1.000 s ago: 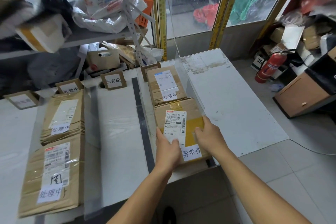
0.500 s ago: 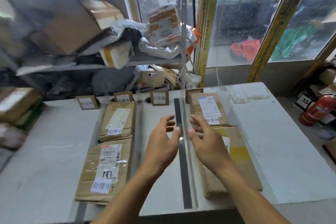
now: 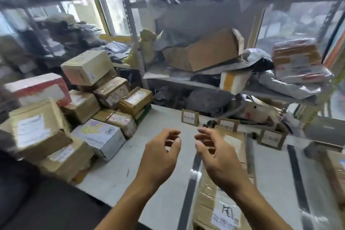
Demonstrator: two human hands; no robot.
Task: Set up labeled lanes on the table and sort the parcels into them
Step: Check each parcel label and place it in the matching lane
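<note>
Grey metal shelving (image 3: 186,80) stands behind the white tabletop (image 3: 115,170), its boards crowded with grey mailer bags (image 3: 291,84) and an open carton (image 3: 211,54). Daylight comes through yellow-framed windows (image 3: 113,18) behind the shelves, blurred and hazy.

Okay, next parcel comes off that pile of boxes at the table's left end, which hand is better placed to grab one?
Probably the left hand: it hangs empty on the side nearer the pile of boxes. The right hand, also empty, sits farther away, over a sorted parcel.
</note>
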